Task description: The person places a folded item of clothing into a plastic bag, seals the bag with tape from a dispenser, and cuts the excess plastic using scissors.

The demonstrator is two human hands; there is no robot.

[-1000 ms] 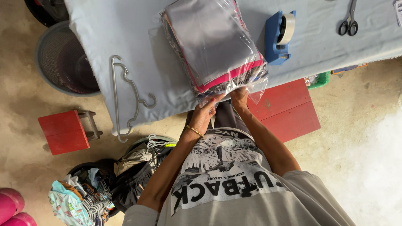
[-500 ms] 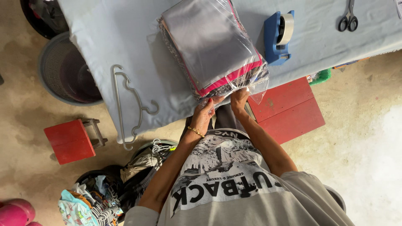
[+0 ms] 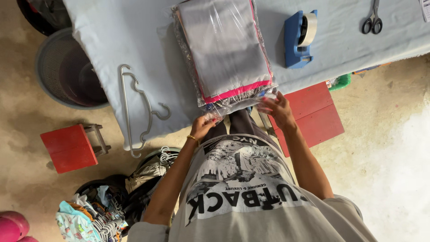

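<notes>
Two hands work at the near edge of the tabletop (image 3: 112, 49), both at the open mouth of a clear plastic bag (image 3: 233, 101) that holds a stack of folded garments (image 3: 224, 49). The left hand (image 3: 205, 125) is curled, fingers pinching the loose plastic at the bag's near left corner; a thin gold bracelet (image 3: 193, 138) sits on that wrist. The right hand (image 3: 277, 110) has its fingers spread and bent, gripping the plastic flap at the near right corner. Both forearms angle up from the body and converge on the bag, elbows tucked low by the grey printed T-shirt (image 3: 242, 192).

Judging by how things lie, the stack is already inside the bag, with a pink edge (image 3: 237, 91) showing through the plastic, while the mouth hangs loose over the tabletop's near edge and looks unsealed. The bag lies at the middle of the tabletop, running from the near edge toward the far one.

Left of the bag, a pale plastic hanger (image 3: 134, 112) lies across the near edge. Farther off to the right stands a blue tape dispenser (image 3: 299, 40), untouched, and beyond it, toward the far right corner, a pair of scissors (image 3: 372, 20).
</notes>
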